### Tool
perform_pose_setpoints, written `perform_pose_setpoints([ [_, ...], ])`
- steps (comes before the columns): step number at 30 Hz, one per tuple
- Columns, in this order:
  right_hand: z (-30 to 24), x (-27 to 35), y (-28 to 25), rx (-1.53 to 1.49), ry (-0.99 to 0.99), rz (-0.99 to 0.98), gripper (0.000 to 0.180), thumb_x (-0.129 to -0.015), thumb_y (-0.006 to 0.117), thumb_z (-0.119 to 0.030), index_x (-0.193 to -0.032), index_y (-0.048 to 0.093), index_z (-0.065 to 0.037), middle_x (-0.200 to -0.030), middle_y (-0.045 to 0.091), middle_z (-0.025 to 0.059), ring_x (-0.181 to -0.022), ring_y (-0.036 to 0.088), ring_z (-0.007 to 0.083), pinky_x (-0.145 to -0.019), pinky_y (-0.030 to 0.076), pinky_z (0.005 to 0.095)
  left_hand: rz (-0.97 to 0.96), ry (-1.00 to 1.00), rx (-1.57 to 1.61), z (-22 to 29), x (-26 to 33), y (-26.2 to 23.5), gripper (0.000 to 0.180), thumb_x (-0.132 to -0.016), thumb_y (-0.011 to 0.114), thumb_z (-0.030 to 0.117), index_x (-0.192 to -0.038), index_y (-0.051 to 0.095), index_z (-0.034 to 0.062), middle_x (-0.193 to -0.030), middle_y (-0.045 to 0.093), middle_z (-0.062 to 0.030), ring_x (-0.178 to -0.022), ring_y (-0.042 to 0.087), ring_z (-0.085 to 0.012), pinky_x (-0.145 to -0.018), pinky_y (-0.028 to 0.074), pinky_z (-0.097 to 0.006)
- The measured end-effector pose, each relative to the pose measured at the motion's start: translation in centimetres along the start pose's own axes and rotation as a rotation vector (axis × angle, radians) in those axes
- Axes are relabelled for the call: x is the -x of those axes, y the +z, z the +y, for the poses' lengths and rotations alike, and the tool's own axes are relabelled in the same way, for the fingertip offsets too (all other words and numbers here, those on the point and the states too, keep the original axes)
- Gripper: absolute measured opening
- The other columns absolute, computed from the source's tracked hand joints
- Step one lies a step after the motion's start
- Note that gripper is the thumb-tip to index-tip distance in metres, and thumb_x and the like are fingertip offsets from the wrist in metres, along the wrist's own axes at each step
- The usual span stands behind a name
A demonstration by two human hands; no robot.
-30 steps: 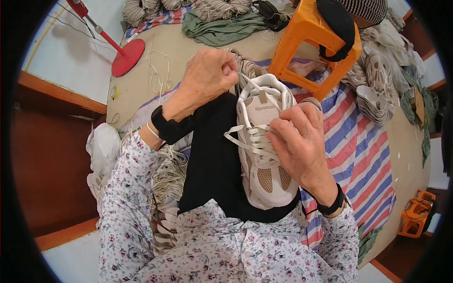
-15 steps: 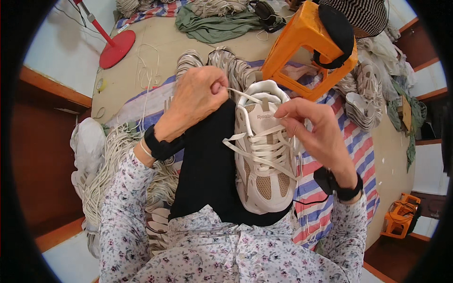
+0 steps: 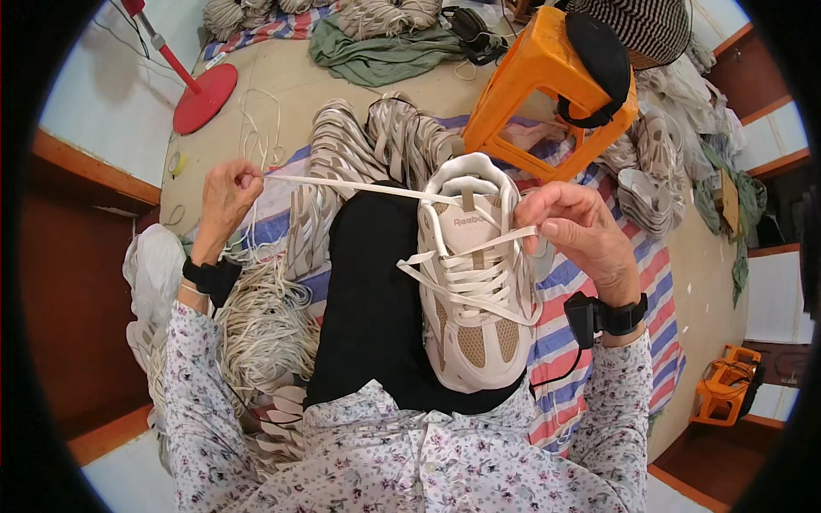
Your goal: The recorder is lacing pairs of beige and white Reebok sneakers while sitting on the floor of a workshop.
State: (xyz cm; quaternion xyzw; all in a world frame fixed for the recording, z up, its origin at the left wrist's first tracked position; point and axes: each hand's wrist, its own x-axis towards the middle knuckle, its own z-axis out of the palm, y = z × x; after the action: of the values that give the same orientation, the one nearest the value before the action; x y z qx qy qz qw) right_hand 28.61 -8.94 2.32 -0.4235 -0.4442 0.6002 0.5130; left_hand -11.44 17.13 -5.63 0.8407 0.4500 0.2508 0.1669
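Observation:
A beige and white sneaker [image 3: 475, 338] rests on my lap over black cloth [image 3: 363, 308], its toe toward me. Flat cream shoelace [image 3: 342, 182] runs taut from the shoe's upper eyelets to my left hand [image 3: 229, 201], whose fingers are closed on it out to the left. My right hand [image 3: 575, 224], beside the shoe's right collar, pinches another stretch of the lace between thumb and finger. Lower down, crossed lacing covers the tongue, and a loose loop sticks out on the shoe's left side.
Bundled laces [image 3: 265, 321] lie by my left leg. Stacked shoe uppers [image 3: 342, 141] stand ahead on a striped sheet [image 3: 560, 333]. An orange stool [image 3: 513, 81] with a black strap is at the front right; a red round stand base [image 3: 205, 98] sits far left.
My left hand has moved out to the left, drawing the lace long and straight. My right hand now shows a lace strand stretched across the tongue to its fingertips.

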Motion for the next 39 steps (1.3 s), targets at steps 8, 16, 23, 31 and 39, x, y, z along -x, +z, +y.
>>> perform_pose_setpoints([
  [8,1.4,2.2,2.2,0.221,-0.022,0.262,0.027,-0.088,0.073,-0.003,-0.114,0.064,0.000,-0.106,0.065,0.0018,-0.095,0.061,0.0097,-0.085,0.051,0.0255,-0.039,-0.060,-0.022,-1.2,2.0,0.2,0.015,-0.077,0.065,0.012,-0.080,0.070,-0.0017,-0.058,0.056,-0.0078,-0.053,0.052,-0.0129,-0.053,0.043,-0.028],
  [16,2.5,3.5,2.5,0.331,-0.019,0.415,0.008,-0.094,0.065,-0.004,-0.101,0.062,0.000,-0.089,0.064,-0.0004,-0.083,0.059,0.0065,-0.075,0.049,0.0235,-0.045,-0.036,0.021,-0.4,2.2,0.7,0.015,-0.077,0.066,0.012,-0.080,0.070,-0.0019,-0.056,0.057,-0.0070,-0.051,0.053,-0.0133,-0.052,0.043,-0.029],
  [23,0.5,4.1,3.1,0.171,-0.106,0.444,0.011,-0.098,0.060,-0.011,-0.092,0.062,-0.002,-0.083,0.065,0.0014,-0.076,0.059,0.0075,-0.071,0.047,0.0220,-0.028,-0.027,0.034,-0.1,2.4,1.0,0.015,-0.077,0.067,0.013,-0.080,0.070,-0.0019,-0.057,0.058,-0.0062,-0.051,0.054,-0.0128,-0.052,0.044,-0.028],
  [31,-0.9,5.0,9.2,0.407,-0.084,0.211,0.011,-0.088,0.067,0.002,-0.098,0.064,0.001,-0.083,0.067,0.0038,-0.077,0.064,0.0109,-0.068,0.051,0.0275,-0.061,-0.049,0.083,1.5,3.3,1.7,0.013,-0.078,0.068,0.011,-0.084,0.070,-0.0002,-0.057,0.056,-0.0034,-0.053,0.053,-0.0103,-0.053,0.043,-0.027],
  [39,-0.1,2.6,14.8,1.214,-0.638,0.005,0.030,-0.072,0.067,-0.004,-0.100,0.063,0.002,-0.085,0.060,0.0122,-0.081,0.062,0.0257,-0.069,0.046,0.0361,-0.154,-0.018,0.380,10.4,4.8,1.6,0.011,-0.088,0.066,0.008,-0.097,0.070,0.0022,-0.067,0.056,0.0044,-0.062,0.048,-0.0035,-0.055,0.038,-0.022],
])
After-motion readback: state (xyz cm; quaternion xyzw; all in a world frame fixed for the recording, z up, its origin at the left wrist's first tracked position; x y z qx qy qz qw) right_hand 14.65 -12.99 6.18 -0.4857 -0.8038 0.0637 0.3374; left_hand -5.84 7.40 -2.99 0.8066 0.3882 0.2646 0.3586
